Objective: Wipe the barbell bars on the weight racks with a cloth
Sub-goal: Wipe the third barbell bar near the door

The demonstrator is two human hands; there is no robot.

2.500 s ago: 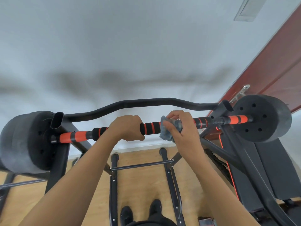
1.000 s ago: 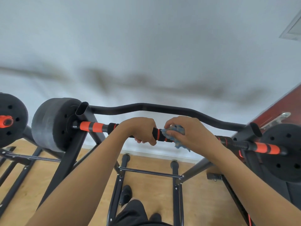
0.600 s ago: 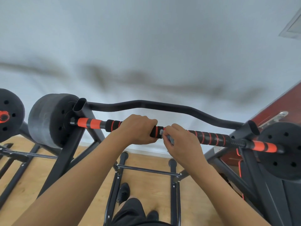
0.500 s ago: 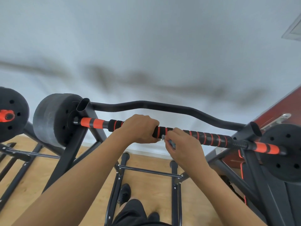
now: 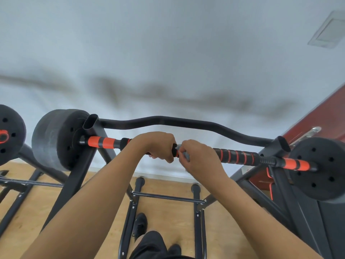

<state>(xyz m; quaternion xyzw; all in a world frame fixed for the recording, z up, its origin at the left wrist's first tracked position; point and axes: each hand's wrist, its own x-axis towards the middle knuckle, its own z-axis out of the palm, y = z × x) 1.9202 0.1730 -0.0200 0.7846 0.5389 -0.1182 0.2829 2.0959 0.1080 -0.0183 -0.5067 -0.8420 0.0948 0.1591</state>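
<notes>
Head view: the left hand [image 5: 156,144] has its fingers clamped round the bar [image 5: 235,156], steadying it on the rack [image 5: 78,176]. The right hand [image 5: 199,157], fingers curled on the cloth [image 5: 186,156] against the bar, has slid leftward to just beside the left hand. Only a scrap of cloth shows. The striped stretch looks wiped; the left end probably remains.

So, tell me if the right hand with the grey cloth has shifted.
Yes: right hand slid left along the orange-striped bar, away from the right rack upright.
</notes>
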